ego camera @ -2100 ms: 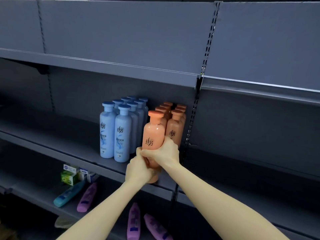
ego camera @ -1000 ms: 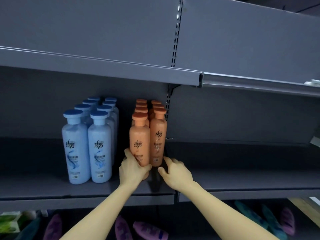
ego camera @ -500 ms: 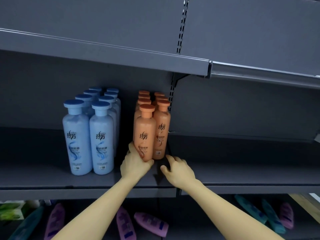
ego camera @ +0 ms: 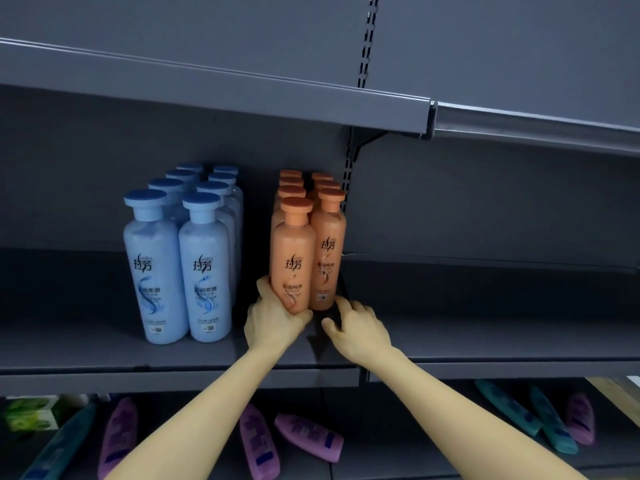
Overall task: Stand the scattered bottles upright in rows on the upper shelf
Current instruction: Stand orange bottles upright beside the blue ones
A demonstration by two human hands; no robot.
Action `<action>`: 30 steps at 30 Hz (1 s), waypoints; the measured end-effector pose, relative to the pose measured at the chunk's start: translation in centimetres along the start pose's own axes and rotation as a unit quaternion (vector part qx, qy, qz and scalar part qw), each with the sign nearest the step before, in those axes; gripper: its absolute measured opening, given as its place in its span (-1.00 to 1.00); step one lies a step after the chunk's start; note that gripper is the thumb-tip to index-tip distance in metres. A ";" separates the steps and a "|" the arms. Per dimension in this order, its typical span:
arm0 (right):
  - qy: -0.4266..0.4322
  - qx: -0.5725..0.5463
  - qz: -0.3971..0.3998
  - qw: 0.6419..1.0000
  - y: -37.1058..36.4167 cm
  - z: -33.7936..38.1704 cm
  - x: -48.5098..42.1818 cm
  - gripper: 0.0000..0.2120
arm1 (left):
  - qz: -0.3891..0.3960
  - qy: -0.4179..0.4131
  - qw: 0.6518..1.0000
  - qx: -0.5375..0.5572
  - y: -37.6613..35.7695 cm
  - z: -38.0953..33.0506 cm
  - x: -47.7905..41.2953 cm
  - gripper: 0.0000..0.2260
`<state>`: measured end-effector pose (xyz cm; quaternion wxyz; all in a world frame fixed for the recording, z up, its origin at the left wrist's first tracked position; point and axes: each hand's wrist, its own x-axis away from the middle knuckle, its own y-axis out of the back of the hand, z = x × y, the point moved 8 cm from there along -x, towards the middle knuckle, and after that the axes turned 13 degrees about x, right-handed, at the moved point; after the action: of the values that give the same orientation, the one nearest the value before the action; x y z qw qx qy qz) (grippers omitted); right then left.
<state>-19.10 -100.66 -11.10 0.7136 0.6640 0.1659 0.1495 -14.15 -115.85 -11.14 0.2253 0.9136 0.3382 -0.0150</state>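
Several orange bottles stand upright in two rows on the grey shelf (ego camera: 104,344). My left hand (ego camera: 273,320) grips the base of the front-left orange bottle (ego camera: 292,254), which stands upright at the head of its row. My right hand (ego camera: 360,327) rests on the shelf with fingers spread, an index fingertip near the foot of the front-right orange bottle (ego camera: 327,251). To the left, several blue bottles (ego camera: 180,265) stand in two rows.
On the lower shelf lie purple tubes (ego camera: 308,433), teal tubes (ego camera: 509,407) and a green box (ego camera: 29,414). An empty shelf edge (ego camera: 242,98) overhangs above. A slotted upright (ego camera: 349,168) stands just right of the orange rows.
The orange bottle, held in both hands in front of the shelf, now stands in the left orange row. My right hand has let go and rests on the shelf.
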 end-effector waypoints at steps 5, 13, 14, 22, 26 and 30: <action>0.002 -0.002 -0.002 1.000 0.1 0.0 -0.1 -0.52 | 0.013 -0.013 1.000 0.002 0.0 -0.1 -0.2 -0.29; 0.004 0.002 -0.007 1.000 0.5 -0.1 0.3 -0.53 | 0.026 -0.012 1.000 0.005 0.3 -0.1 -0.3 -0.28; 0.004 0.002 -0.006 1.000 0.5 -0.1 0.4 -0.53 | 0.027 -0.012 1.000 0.002 0.4 0.0 -0.3 -0.28; -0.003 0.015 0.001 1.000 0.6 -0.1 1.4 -0.51 | 0.053 -0.015 0.998 -0.024 0.4 -0.2 -0.1 -0.22; -0.007 0.024 0.006 1.000 0.5 0.2 2.2 -0.51 | 0.076 -0.001 0.997 -0.019 0.4 0.0 -0.1 -0.15; -0.001 0.037 0.005 0.999 0.8 0.7 3.1 -0.51 | 0.095 -0.011 0.995 -0.042 0.5 0.4 0.4 -0.20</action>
<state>-15.99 -99.85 -10.41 0.6880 0.6908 0.1677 0.1459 -13.45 -116.12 -11.41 0.2674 0.9311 0.2478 0.0110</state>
